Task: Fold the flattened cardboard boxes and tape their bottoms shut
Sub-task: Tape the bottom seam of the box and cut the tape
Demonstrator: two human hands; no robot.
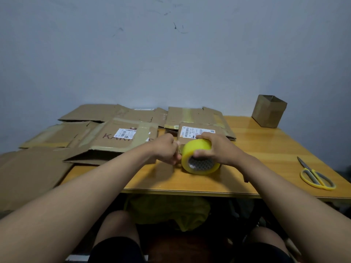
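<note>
Our right hand [218, 149] gripping the tape roll [199, 158] on the counter [256, 149], its core hole facing us, our left hand [167, 149] pinching at its edge, flattened boxes [121, 133] lying behind

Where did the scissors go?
The scissors lie on the wooden table at the far right of the head view, near its front edge, well to the right of the tape roll.
</note>
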